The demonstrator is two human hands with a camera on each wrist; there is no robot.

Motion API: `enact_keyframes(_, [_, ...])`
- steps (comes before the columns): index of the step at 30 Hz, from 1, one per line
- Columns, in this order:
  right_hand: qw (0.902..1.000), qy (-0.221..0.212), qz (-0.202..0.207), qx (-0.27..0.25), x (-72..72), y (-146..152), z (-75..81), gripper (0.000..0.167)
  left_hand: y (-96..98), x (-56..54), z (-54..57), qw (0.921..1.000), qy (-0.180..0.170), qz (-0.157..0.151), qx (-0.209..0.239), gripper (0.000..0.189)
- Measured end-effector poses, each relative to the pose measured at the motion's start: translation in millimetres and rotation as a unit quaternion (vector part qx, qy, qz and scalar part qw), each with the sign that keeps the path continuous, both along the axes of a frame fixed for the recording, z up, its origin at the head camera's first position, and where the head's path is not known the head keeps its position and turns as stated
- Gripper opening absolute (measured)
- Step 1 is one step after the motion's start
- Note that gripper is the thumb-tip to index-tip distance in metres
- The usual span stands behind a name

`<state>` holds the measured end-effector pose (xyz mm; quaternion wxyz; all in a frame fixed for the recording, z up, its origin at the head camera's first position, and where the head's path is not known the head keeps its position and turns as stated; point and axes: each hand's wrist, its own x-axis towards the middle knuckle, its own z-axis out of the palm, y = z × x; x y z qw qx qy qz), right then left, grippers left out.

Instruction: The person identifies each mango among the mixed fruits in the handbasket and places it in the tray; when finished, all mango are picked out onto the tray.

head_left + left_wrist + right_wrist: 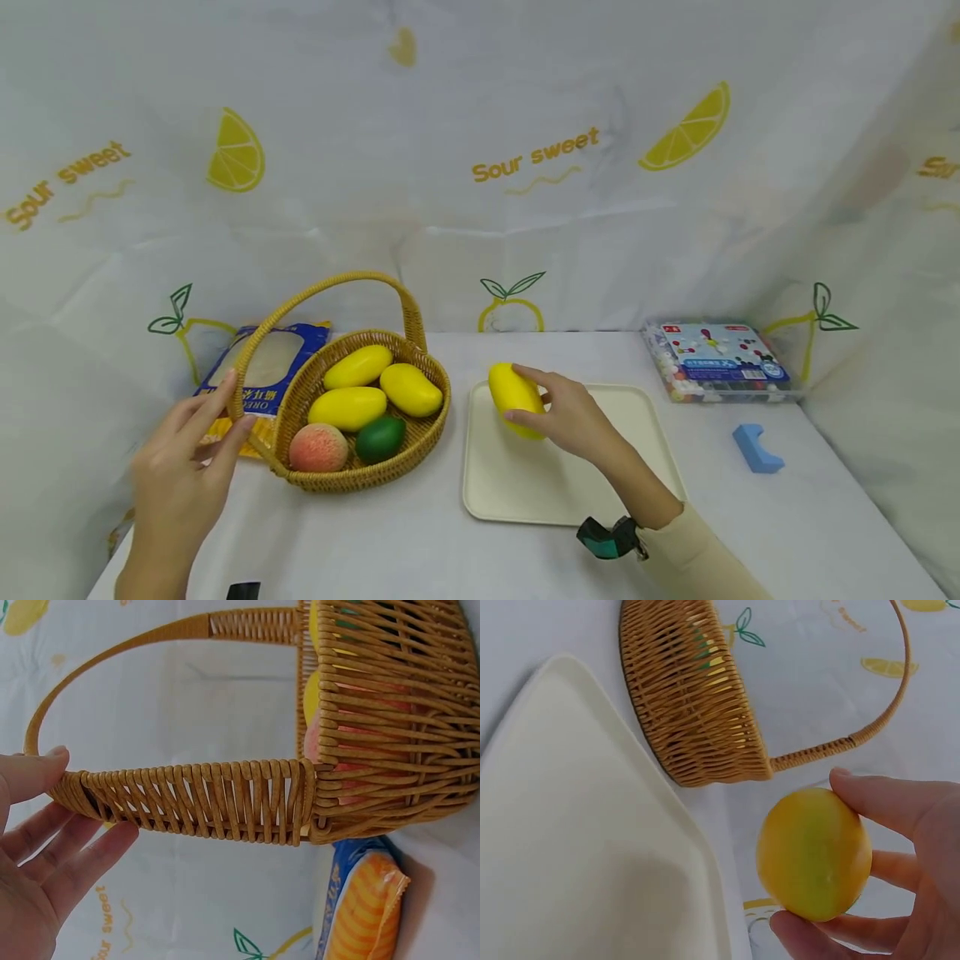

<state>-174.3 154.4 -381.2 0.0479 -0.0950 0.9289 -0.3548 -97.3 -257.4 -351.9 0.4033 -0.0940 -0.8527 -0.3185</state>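
So we've got a yellow mango (pixel 513 398) up over the left part of a cream tray (pixel 585 492), and from the right wrist view it looks lifted clear of it. Our right hand (pixel 566 417) has hold of it: thumb on one side, fingers on the other, spread only as wide as the fruit.

Over to the left there's a wicker basket (pixel 367 478), and our left hand (pixel 180 467) is pinching its tall handle (pixel 413 321) low on the left side, thumb and fingertips on opposite faces. Inside the basket we count three more yellow mangoes (pixel 357 367), a peach (pixel 318 448) and a dark green fruit (pixel 381 440).

A blue and orange bag (pixel 300 333) lies behind the basket, partly hidden. Off to the right we see a clear plastic box (pixel 731 358) with a printed label, and a notched blue piece (pixel 753 450) in front of it. All on a white table (pixel 375 550), with a "Sour sweet" lemon-print cloth (pixel 420 192) hanging behind.
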Motion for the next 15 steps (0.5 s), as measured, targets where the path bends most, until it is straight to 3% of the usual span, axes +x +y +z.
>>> enact_keyframes(8, [0.9993,-0.019,-0.024,0.023,-2.4,-14,-25.3,0.071,0.7,-0.6,0.5,0.9999,-0.011,0.003,-0.001,0.074])
enact_keyframes(15, [0.9983,-0.027,-0.031,0.04,-4.6,-28,-35.5,0.074,-1.2,-2.9,-1.6,0.9999,0.011,-0.01,-0.004,0.07])
